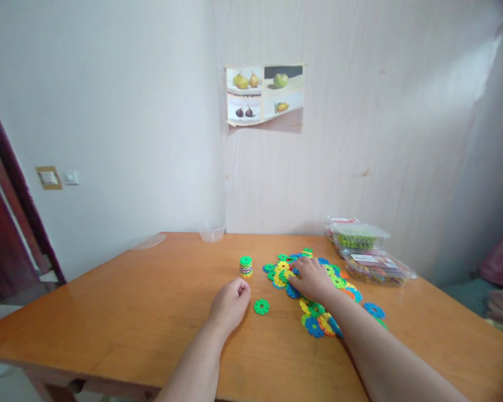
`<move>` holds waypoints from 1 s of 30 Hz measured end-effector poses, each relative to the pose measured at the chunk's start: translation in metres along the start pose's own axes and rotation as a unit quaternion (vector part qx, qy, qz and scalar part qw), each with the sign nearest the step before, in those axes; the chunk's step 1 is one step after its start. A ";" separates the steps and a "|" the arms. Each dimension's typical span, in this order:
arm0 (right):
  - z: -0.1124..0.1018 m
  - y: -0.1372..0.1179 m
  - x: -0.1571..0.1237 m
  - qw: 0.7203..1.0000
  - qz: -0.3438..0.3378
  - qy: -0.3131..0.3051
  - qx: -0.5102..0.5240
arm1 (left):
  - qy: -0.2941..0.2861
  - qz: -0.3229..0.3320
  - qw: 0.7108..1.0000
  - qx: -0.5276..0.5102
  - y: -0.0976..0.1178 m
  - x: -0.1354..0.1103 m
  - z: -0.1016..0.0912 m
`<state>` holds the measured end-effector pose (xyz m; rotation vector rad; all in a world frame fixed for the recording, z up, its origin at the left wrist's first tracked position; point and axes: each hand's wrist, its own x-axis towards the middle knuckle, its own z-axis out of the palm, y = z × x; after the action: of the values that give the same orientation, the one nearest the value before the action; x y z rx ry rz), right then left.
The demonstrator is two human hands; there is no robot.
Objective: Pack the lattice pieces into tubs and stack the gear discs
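My left hand (229, 304) rests on the table, its fingers curled closed with nothing showing in them. Just beyond it stands a short upright stack of notched plastic discs (245, 267), green on top with several colours below. A single green disc (261, 306) lies flat to the right of this hand. My right hand (312, 279) is over the left part of a loose pile of flower-shaped discs (283, 273) in blue, yellow, green and orange. Its fingers are apart and reach down among the discs; the fingertips are partly hidden.
Clear plastic boxes (379, 267) with coloured pieces are stacked at the back right. A translucent tub (212, 233) stands at the table's back edge, with a clear lid (150, 241) to its left. Behind the wooden table (151, 301) is a wall with a fruit poster (265, 96).
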<state>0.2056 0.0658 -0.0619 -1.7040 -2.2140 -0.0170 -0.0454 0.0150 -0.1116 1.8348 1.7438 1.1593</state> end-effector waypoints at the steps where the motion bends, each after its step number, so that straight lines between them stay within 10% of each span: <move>1: 0.002 0.003 0.000 1.000 -0.011 -0.004 -0.013 | -0.010 0.002 1.000 -0.001 0.000 0.000 0.000; 15: -0.008 -0.020 -0.009 0.994 -0.073 0.043 0.073 | -0.054 0.033 0.998 0.011 -0.004 -0.001 0.004; 23: 0.027 -0.056 -0.021 0.932 -0.053 -0.137 0.332 | -0.064 0.036 0.997 0.026 0.002 -0.004 -0.001; 30: 0.044 -0.059 -0.019 0.946 -0.029 -0.106 0.303 | -0.069 0.045 0.996 0.045 0.002 -0.005 0.000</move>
<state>0.1425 0.0409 -0.0970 -1.3354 -2.1006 0.7844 -0.0439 0.0103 -0.1120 2.0130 1.6769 0.9757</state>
